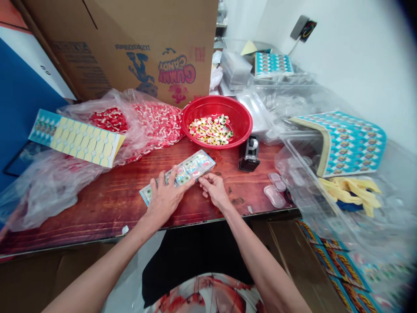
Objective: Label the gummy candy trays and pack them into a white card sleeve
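Observation:
A long clear blister strip (190, 167) filled with gummy candies lies on the red-brown wooden table (107, 204). My left hand (166, 195) rests flat on top of the strip's left half, fingers spread. Touching the strip's near edge is my right hand (213, 187), its fingers curled in a pinch on that edge. Behind the strip stands a red bowl (239, 115) holding eyeball-shaped gummies (211, 129).
A clear bag of red and white gummies (143, 124) and a sticker sheet (76, 138) lie at the left. A large gummy candy carton (130, 48) stands behind. A black stapler (249, 153), empty plastic blisters (275, 189), printed card stacks (350, 141) and yellow gloves (353, 191) sit at the right.

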The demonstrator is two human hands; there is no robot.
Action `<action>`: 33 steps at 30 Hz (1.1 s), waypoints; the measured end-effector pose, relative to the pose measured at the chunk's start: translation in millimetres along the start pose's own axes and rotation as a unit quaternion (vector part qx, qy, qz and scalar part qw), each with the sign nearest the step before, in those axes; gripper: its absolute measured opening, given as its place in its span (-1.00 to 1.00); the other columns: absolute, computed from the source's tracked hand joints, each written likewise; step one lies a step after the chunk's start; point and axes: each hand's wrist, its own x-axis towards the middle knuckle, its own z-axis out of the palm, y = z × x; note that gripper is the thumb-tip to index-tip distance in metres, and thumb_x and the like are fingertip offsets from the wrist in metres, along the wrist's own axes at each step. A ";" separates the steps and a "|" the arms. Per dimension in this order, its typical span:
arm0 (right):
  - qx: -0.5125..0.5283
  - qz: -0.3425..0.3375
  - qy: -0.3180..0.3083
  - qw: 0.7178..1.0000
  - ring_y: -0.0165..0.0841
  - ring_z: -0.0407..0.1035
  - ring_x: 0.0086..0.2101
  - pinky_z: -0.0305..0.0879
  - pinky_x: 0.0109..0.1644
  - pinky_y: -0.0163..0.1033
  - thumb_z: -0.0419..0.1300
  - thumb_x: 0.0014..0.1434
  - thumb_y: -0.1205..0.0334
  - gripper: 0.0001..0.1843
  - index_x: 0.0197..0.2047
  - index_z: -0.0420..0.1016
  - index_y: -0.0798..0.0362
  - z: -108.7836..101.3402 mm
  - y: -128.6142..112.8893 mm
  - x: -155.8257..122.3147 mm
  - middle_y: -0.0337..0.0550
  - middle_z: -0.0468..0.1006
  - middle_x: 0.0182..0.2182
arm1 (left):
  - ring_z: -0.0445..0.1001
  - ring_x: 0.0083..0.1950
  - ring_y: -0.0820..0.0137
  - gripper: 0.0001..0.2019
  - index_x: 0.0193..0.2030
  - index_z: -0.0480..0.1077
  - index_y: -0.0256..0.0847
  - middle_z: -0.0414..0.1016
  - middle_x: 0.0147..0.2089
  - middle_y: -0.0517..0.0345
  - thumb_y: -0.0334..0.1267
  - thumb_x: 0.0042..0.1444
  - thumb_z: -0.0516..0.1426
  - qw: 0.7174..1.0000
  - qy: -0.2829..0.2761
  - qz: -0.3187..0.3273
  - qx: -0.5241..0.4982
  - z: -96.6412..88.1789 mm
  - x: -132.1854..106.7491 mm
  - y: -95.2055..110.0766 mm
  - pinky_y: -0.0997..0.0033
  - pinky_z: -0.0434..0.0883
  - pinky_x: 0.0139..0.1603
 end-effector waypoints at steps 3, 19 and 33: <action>-0.054 -0.022 0.029 0.998 -0.50 0.07 -0.66 0.06 -0.64 -0.34 0.27 0.01 -0.06 -0.69 -0.46 0.36 0.00 1.3 2.5 3.3 -0.33 0.40 -0.58 | 0.18 0.36 -0.29 -0.42 0.41 0.06 0.52 -0.02 0.56 0.03 -0.24 0.37 0.00 1.000 0.002 0.002 0.008 0.5 0.3 -0.8 -0.45 0.24 0.14; -0.305 -0.144 0.393 0.856 -0.16 0.39 -0.21 0.27 0.01 -0.06 0.21 0.12 0.16 -0.85 -0.35 0.53 0.05 -118.3 -86.5 2.3 -0.01 0.56 -0.32 | 0.28 0.31 -0.25 -0.38 0.45 0.16 -0.34 0.15 0.41 -0.54 -0.13 0.32 0.08 0.999 0.042 -0.018 0.001 2.5 1.5 -4.5 -0.25 0.29 0.19; 0.072 -0.061 0.379 0.921 -0.50 0.23 -0.59 0.56 -0.40 -0.17 0.29 -0.11 0.33 -0.89 -0.46 0.42 0.04 -125.6 -79.2 30.0 -0.44 0.32 -0.65 | 0.27 0.31 -0.22 -0.39 0.44 0.15 -0.36 0.19 0.40 -0.49 -0.13 0.32 0.06 0.999 0.041 -0.021 0.002 2.4 1.1 -3.5 -0.26 0.28 0.20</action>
